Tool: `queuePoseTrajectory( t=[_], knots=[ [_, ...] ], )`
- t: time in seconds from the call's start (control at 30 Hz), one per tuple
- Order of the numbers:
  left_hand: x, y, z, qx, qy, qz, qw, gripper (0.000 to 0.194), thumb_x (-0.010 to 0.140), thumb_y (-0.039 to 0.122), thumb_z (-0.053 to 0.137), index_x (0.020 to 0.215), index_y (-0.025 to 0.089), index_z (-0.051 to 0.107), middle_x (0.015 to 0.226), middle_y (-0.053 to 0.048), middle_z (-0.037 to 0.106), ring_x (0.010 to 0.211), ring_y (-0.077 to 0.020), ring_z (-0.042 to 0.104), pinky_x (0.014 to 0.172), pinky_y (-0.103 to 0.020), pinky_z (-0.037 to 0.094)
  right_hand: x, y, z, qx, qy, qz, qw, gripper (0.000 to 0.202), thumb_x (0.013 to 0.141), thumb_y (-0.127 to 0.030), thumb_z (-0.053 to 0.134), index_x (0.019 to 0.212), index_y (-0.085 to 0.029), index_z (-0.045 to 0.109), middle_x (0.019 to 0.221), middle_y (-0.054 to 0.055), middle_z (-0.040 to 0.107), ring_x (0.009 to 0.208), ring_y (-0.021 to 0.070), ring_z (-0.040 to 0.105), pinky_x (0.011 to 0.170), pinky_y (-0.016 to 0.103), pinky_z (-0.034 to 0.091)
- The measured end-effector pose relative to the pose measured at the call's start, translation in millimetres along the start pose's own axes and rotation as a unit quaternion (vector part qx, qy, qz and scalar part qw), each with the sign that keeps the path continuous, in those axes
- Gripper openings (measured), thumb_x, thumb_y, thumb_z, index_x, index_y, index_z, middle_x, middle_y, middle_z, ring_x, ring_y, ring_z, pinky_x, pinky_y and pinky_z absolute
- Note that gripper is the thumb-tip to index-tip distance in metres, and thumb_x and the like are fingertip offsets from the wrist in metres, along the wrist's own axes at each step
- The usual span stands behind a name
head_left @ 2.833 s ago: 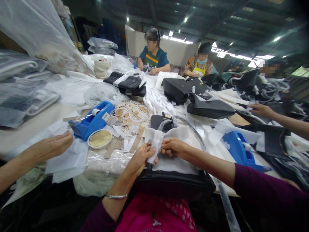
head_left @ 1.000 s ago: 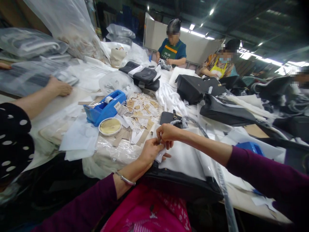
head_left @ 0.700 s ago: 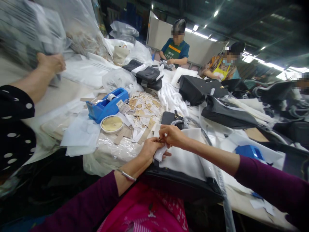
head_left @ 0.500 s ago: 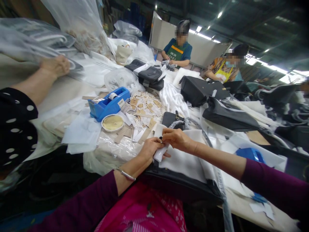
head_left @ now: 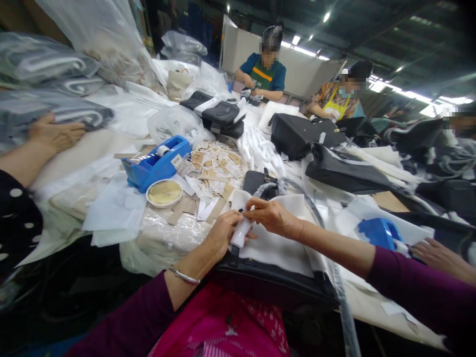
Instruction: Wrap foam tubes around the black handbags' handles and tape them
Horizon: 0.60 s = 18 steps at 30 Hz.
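Observation:
A black bag (head_left: 275, 277) lies at the table's front edge, with a white sheet (head_left: 284, 248) over its face. Its strap end is covered by a white wrap (head_left: 241, 233). My left hand (head_left: 225, 230) is closed round this white wrap from the left, some fingers hidden beneath it. From the right, my right hand (head_left: 269, 215) pinches the wrap's upper end, where a small dark piece shows between the fingertips of both hands. The strap in clear plastic (head_left: 336, 282) runs down the bag's right side.
Left of the bag are a blue tape dispenser (head_left: 156, 163), a round tin (head_left: 164, 193) and a heap of tags (head_left: 215, 161). Black bags (head_left: 301, 134) lie behind. Other people's hands rest at far left (head_left: 55, 134) and right (head_left: 441, 255).
Both my hands stay on the wrap, which now stands a little more upright. The person's hand at left has shifted left on the plastic-wrapped pile. Another hand has appeared at right by the second dispenser.

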<state>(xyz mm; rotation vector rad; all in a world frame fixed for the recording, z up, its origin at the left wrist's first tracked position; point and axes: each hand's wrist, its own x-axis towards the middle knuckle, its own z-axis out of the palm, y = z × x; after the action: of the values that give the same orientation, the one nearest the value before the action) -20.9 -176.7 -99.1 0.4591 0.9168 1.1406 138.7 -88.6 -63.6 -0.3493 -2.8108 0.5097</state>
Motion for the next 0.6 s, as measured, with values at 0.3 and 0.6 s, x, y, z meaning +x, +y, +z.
queuePoseTrajectory(
  t=[0.3,0.6],
  knots=[
    [1,2,8.1,0.055,0.015,0.02,0.998,0.018,0.067,0.02,0.063,0.079,0.016,0.049,0.071,-0.003,0.067,0.055,-0.0206,0.069,0.044,-0.022,0.049,-7,-1,7,0.016,0.06,0.016,0.998,0.026,0.088,-0.008,0.047,0.102,-0.02,0.067,0.101,0.006,0.057,0.07,0.0084,0.061,0.064,0.02,0.05],
    [1,10,25.7,0.248,0.051,0.056,0.966,0.026,0.06,0.029,0.068,0.075,0.017,0.051,0.054,0.003,0.063,0.05,-0.02,0.067,0.04,-0.02,0.048,-134,-50,-54,0.173,0.432,0.29,0.836,0.023,0.082,-0.026,0.059,0.102,-0.021,0.07,0.106,0.006,0.057,0.071,0.0109,0.062,0.064,0.027,0.054]
  ],
)
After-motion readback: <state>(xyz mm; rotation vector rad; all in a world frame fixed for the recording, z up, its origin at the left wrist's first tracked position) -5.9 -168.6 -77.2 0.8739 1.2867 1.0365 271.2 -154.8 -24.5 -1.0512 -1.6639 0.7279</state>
